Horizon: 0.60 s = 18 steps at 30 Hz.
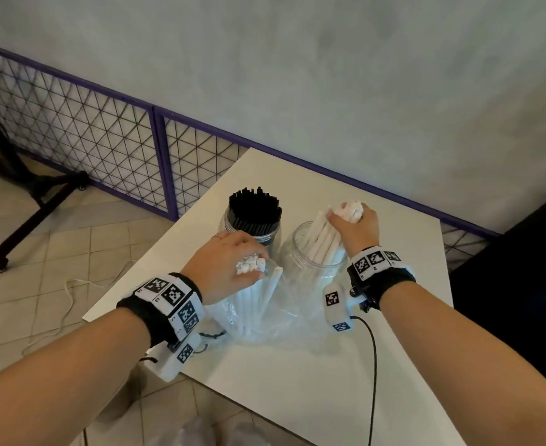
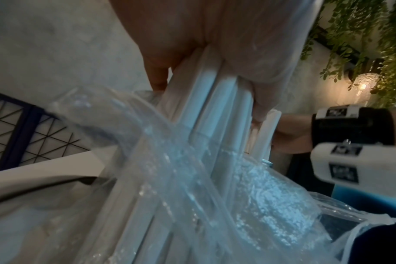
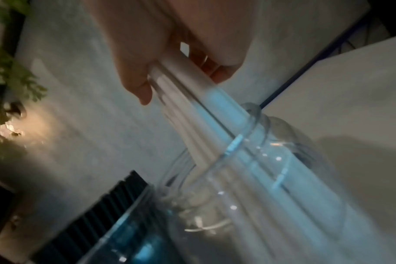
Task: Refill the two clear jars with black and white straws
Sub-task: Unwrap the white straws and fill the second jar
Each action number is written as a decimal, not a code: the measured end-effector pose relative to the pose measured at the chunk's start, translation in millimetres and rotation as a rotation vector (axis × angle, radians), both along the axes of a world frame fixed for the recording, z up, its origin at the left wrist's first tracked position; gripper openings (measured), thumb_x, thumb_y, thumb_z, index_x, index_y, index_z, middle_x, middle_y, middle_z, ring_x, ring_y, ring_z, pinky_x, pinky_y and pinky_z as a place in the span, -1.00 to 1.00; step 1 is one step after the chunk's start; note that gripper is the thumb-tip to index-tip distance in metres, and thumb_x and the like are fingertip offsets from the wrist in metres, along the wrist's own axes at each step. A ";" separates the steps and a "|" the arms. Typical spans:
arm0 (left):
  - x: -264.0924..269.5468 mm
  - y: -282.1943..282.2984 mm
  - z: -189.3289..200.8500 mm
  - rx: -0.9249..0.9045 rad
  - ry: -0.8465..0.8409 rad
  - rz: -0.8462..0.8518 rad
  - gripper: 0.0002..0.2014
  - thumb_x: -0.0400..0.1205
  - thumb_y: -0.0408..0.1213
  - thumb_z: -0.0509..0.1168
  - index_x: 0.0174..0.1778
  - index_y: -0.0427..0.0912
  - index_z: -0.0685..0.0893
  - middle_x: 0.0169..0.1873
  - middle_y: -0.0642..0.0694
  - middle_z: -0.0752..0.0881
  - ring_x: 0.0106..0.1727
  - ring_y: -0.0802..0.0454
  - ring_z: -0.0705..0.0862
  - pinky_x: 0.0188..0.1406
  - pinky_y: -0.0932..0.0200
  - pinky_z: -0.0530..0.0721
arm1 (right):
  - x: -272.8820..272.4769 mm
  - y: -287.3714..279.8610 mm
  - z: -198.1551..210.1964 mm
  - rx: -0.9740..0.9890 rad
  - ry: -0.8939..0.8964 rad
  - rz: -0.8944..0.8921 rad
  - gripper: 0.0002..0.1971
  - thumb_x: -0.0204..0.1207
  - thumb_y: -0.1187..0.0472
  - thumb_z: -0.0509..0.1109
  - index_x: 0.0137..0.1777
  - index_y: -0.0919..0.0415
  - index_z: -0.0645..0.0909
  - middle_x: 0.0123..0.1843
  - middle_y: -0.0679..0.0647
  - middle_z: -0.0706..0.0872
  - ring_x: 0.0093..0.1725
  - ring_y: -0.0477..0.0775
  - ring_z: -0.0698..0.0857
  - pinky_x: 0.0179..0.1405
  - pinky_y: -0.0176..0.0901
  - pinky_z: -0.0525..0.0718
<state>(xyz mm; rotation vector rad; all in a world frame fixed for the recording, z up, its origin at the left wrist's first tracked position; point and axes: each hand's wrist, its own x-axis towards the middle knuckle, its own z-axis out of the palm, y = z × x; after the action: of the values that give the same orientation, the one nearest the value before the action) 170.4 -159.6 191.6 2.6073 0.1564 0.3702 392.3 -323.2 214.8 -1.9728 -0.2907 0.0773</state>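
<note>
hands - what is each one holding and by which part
Left hand grips a bunch of white straws near their top ends, still in the plastic bag. Right hand grips another bunch by its top ends, lower ends inside the clear jar.

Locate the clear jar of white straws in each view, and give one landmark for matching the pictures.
Head: the clear jar of white straws stands at centre on the white table, under the right hand.
Left wrist: not clearly in view; the plastic bag hides that side.
Right wrist: its mouth fills the lower centre.
Shared landmark: the purple-framed wire fence.
</note>
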 end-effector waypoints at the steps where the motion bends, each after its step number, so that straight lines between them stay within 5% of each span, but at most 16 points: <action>1: 0.2 -0.4 0.7 0.001 0.001 0.006 -0.57 0.44 0.24 0.14 0.11 0.16 0.64 0.09 0.18 0.59 0.08 0.12 0.47 0.10 0.28 0.33 | 3.7 1.1 -7.1 -0.079 -0.075 0.002 -0.47 0.23 0.00 0.63 0.19 0.07 0.58 0.15 0.06 0.56 0.14 0.12 0.58 0.15 -0.01 0.61; 4: 0.8 -0.8 2.9 0.002 -0.002 0.022 -0.58 0.43 0.25 0.13 0.09 0.17 0.64 0.06 0.20 0.57 0.04 0.14 0.46 0.09 0.30 0.30 | 9.1 0.1 -17.5 -0.141 -0.244 0.062 -0.28 0.28 0.04 0.63 0.43 0.03 0.41 0.36 0.10 0.41 0.29 0.19 0.48 0.31 0.07 0.52; 9: 1.5 -1.6 3.1 -0.002 -0.016 0.037 -0.60 0.43 0.24 0.15 0.07 0.18 0.64 0.05 0.21 0.56 0.00 0.17 0.42 0.06 0.33 0.27 | 11.8 -1.6 -14.9 -0.450 -0.562 0.395 -0.32 0.53 -0.05 0.38 0.60 0.07 0.24 0.63 0.09 0.24 0.56 0.19 0.27 0.52 0.20 0.30; 13: 1.5 -1.8 2.1 -0.006 -0.027 0.039 -0.62 0.44 0.23 0.16 0.06 0.17 0.64 0.03 0.22 0.56 -0.03 0.18 0.43 0.02 0.46 0.26 | 12.8 5.4 -14.9 -0.810 -0.597 0.573 -0.29 0.58 -0.28 0.13 0.63 0.09 0.18 0.68 0.03 0.18 0.66 0.12 0.10 0.60 0.16 0.18; 18: 2.0 -0.1 3.0 -0.001 -0.019 0.028 -0.62 0.44 0.24 0.16 0.07 0.20 0.63 0.04 0.21 0.56 -0.03 0.18 0.44 0.02 0.34 0.30 | 14.0 1.4 -19.4 -0.833 -0.641 0.534 -0.20 0.50 -0.41 0.03 0.59 0.10 0.26 0.63 0.05 0.30 0.63 0.09 0.21 0.59 0.08 0.23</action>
<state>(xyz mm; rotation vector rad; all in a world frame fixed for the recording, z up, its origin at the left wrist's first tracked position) 172.4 -159.7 194.6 2.6024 0.1867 0.4041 406.2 -321.8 195.5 -2.6409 -1.3830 -0.1179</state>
